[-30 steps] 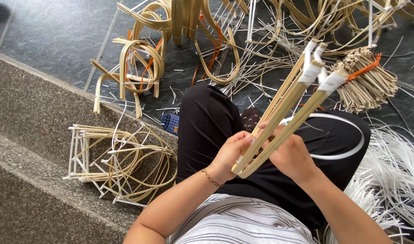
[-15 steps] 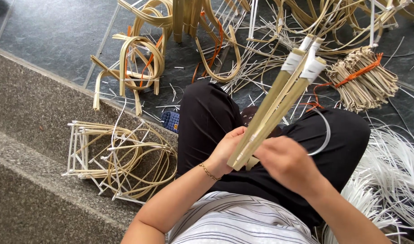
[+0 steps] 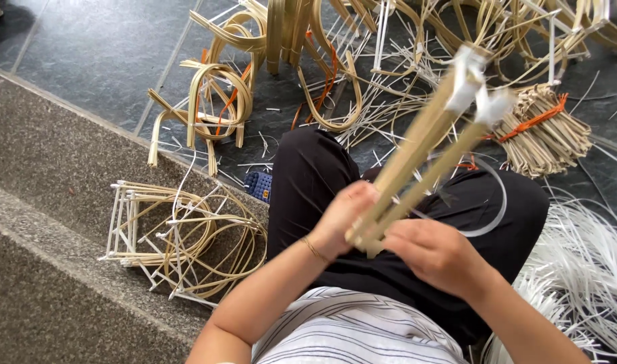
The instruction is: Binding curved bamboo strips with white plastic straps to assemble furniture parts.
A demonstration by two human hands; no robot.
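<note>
While finished bamboo frames already lie left of the person's black-trousered lap, and loose white strips pile up right of it, much raw stock seems left. Above the lap slants a bundle of pale bamboo slats, white-taped at its far end, unbound below. The left hand and right hand both grip its lower end.

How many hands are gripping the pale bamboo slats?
2: the left hand wraps the pale bamboo slats near their lower end, and the right hand grips that end from below. No other hands show.
</note>
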